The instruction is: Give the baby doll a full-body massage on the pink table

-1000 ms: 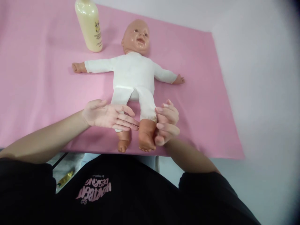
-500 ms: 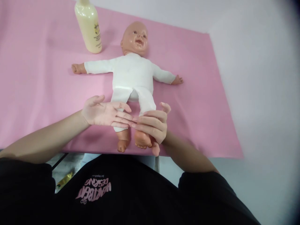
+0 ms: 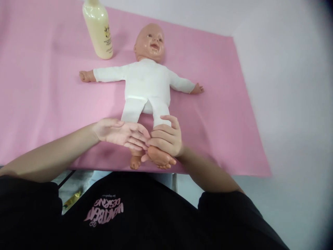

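The right hand [image 3: 166, 140] wraps the lower leg of the plastic baby doll in white clothing [image 3: 147, 85] — its long axis runs away from the person; the left hand [image 3: 118, 132], open and flat, touches beside it.

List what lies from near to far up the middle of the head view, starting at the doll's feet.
Doll's feet → right hand wrapped around the doll's lower leg → doll's white body → doll's head → far edge of the pink mat.
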A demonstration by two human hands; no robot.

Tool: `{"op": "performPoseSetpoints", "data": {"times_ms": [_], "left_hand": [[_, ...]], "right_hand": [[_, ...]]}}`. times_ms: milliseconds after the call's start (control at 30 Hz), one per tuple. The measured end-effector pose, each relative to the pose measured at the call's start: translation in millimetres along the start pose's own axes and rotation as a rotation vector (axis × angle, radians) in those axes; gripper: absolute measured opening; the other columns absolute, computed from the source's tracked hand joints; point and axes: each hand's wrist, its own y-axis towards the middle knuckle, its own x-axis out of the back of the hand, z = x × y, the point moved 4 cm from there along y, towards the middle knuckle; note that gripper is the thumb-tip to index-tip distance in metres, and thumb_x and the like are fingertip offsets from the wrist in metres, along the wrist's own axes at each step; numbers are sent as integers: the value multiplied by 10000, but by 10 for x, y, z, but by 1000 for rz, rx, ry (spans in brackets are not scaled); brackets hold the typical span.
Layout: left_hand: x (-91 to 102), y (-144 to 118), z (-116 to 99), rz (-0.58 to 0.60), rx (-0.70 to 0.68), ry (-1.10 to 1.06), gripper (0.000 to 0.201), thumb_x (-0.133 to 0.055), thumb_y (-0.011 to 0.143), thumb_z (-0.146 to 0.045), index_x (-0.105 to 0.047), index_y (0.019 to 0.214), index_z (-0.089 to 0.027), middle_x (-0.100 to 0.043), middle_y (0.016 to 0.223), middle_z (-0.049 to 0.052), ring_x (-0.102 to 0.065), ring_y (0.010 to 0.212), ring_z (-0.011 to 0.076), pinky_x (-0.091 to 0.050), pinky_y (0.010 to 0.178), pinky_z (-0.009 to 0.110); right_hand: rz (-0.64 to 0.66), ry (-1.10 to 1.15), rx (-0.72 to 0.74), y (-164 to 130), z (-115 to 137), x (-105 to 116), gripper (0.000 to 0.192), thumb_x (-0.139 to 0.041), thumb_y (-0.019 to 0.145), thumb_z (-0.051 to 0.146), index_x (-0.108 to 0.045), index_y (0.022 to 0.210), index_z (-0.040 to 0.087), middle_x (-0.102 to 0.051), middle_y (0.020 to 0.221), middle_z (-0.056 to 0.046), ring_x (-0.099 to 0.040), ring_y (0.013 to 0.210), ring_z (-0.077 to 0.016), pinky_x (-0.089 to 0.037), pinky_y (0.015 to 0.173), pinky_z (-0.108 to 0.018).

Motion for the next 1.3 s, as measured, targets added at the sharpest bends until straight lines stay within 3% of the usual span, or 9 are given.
{"op": "performPoseSetpoints", "data": {"times_ms": [133, 400, 633, 767, 867, 967, 1067, 1200, 1300], "left_hand": [[-41, -5, -7, 70, 2, -4, 774, -647, 822, -598, -467, 1389, -102, -588, 1414, 184, -511, 1403, 353, -346, 1196, 501], [-78, 2, -20, 104, -52, -60, 679, -627, 910, -536, -373, 1426, -174, -559, 1458, 157, -478, 1441, 300, -330, 1202, 460], [-79, 5, -21, 70, -56, -78, 992, -613, 909, -542, -25, 1615, -170, -520, 1509, 180, -431, 1479, 299, -260, 1222, 476], [-87, 10, -5, 85, -36, -59, 1077, -600, 909, -565, 92, 1622, -149, -485, 1540, 208, -444, 1470, 334, -292, 1201, 510], [-86, 9, 1, 75, -33, -45, 1119, -604, 905, -577, 151, 1615, -155, -477, 1549, 216, -445, 1469, 345, -312, 1189, 533], [-73, 5, 14, 56, -18, -31, 1142, -625, 889, -591, 145, 1619, -168, -488, 1544, 210, -434, 1477, 345, -307, 1195, 538], [-64, 7, 33, 52, -2, -26, 1113, -636, 867, -606, 51, 1633, -179, -547, 1493, 190, -471, 1453, 329, -304, 1205, 521], [-42, 19, 59, 9, 25, -16, 1059, -638, 815, -612, -103, 1629, -194, -579, 1445, 179, -527, 1394, 344, -359, 1169, 516], [-40, 19, 71, 13, 31, 2, 1043, -619, 817, -609, -111, 1626, -190, -566, 1453, 176, -519, 1398, 346, -364, 1164, 513]], "right_hand": [[46, 111, -36, 88, -10, 3, 204, -528, 970, 314, -619, 807, 232, -621, 708, 46, -621, 669, -122, -541, 987, -425], [11, 256, -168, 104, -32, -28, 260, -512, 930, 487, -525, 892, 231, -602, 733, 25, -638, 710, -171, -565, 941, -473], [-98, 241, -273, 91, -87, -13, 395, -588, 881, 615, -393, 868, 271, -544, 772, 33, -587, 669, -170, -555, 897, -503], [-100, 256, -159, 127, -17, 44, 311, -666, 878, 516, -500, 962, 267, -680, 858, 13, -666, 767, -187, -534, 967, -502], [-35, 238, -125, 125, 24, 30, 294, -598, 915, 516, -564, 1052, 258, -740, 929, -8, -719, 848, -212, -528, 995, -519], [23, 281, -131, 104, 36, -1, 335, -478, 950, 520, -596, 1066, 229, -739, 902, -16, -735, 850, -221, -536, 986, -521], [8, 335, -135, 103, 41, 9, 309, -431, 954, 467, -608, 978, 216, -705, 773, 5, -707, 717, -190, -570, 891, -457], [-9, 333, -131, 136, 62, 29, 244, -479, 937, 430, -585, 871, 221, -646, 655, 32, -654, 621, -157, -575, 823, -388], [-37, 297, -120, 155, 81, 21, 196, -550, 916, 416, -549, 839, 236, -641, 646, 46, -652, 631, -148, -570, 791, -360]]}}
